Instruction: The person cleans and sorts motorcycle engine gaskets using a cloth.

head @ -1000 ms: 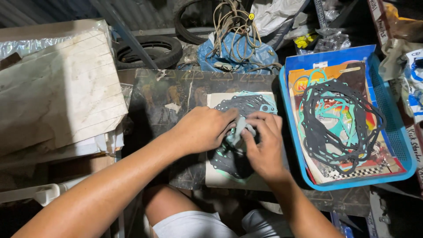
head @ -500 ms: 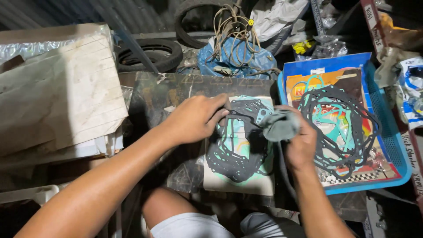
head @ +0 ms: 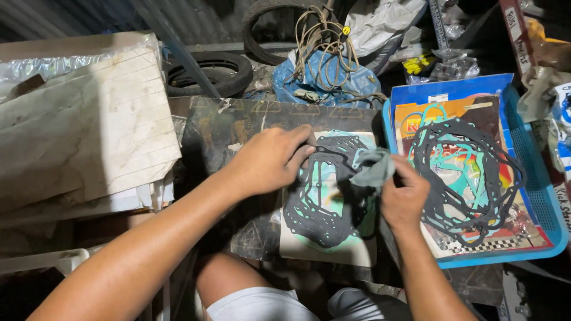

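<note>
My left hand (head: 270, 159) rests fingers-down on a dark gasket (head: 324, 205), its grip loose, clamping nothing. The gasket lies on a pale card (head: 333, 252) on the dark surface (head: 220, 128). My right hand (head: 404, 199) pinches a grey-green rag (head: 373, 167) above it. Right, a blue tray (head: 538, 196) holds more gaskets (head: 464, 172). Beyond: tyre (head: 208, 71), cord bundle (head: 321, 35).

Dim corrugated wall (head: 71, 18), cluttered workbench (head: 220, 125)
</note>
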